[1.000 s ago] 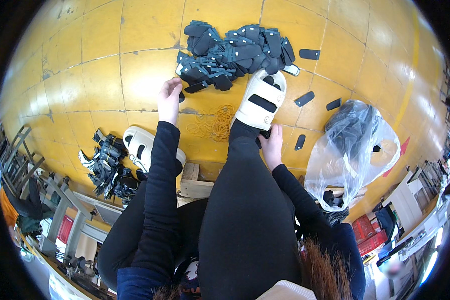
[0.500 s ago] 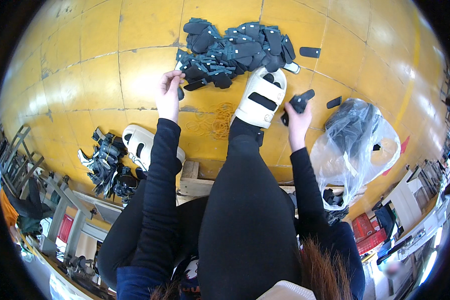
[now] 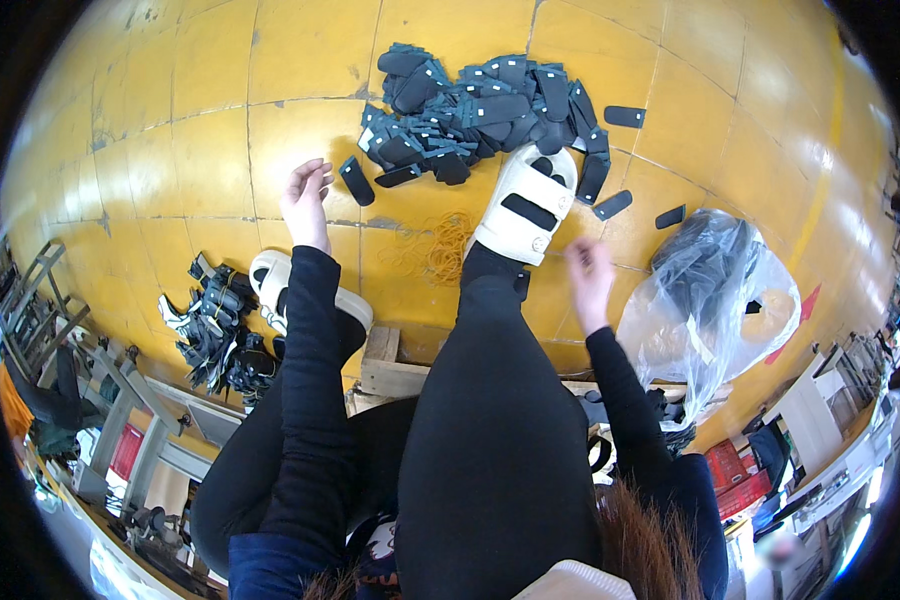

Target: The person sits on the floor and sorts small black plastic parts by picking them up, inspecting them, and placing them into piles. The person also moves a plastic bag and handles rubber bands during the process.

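My left hand (image 3: 308,205) hovers over the floor with its fingers loosely bent and apart, and nothing shows in it. Just to its right lies a flat black pad (image 3: 356,181) with rounded ends. My right hand (image 3: 591,275) is smeared by motion beside my right sandal; its fingers are unclear, and I see no pad in it. Beyond the sandal spreads a heap of similar black pads (image 3: 500,108) with teal edges and small white tags. Two pads, one dark (image 3: 593,178) and one slightly apart (image 3: 612,205), lie near the heap's right end.
Loose yellow rubber bands (image 3: 448,250) lie between my cream sandals (image 3: 526,207). A clear plastic bag (image 3: 705,300) with dark contents stands right. Dark bundled pieces (image 3: 220,320) are at left. A wooden pallet (image 3: 395,370) lies below me. More single pads (image 3: 624,117) sit right.
My right hand has let go of the black pads, which now lie by the heap's right end, and has drawn back toward me. My left hand has moved left, away from the single pad.
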Tool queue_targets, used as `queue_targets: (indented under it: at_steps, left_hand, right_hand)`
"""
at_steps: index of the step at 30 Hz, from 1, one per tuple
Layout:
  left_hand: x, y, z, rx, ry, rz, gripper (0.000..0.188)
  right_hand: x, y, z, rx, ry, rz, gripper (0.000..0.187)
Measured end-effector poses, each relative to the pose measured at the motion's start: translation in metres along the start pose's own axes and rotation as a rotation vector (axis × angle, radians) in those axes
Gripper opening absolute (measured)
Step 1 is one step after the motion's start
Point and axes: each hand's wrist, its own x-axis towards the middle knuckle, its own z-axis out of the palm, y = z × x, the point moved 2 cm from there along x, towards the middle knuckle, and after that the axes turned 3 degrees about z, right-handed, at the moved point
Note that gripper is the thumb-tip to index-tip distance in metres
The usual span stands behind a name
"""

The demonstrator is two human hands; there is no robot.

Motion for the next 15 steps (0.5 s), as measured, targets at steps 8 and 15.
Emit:
queue_targets:
  at_steps: [8, 15]
  left_hand:
    - [-0.003, 0.003, 0.006, -0.029, -0.031, 0.021, 0.016]
    - [-0.004, -0.001, 0.009, -0.029, -0.033, -0.006, 0.016]
  right_hand:
    - [-0.074, -0.01, 0.049, -0.415, -0.376, -0.26, 0.047]
    - [-0.069, -0.003, 0.052, -0.382, -0.298, -0.216, 0.044]
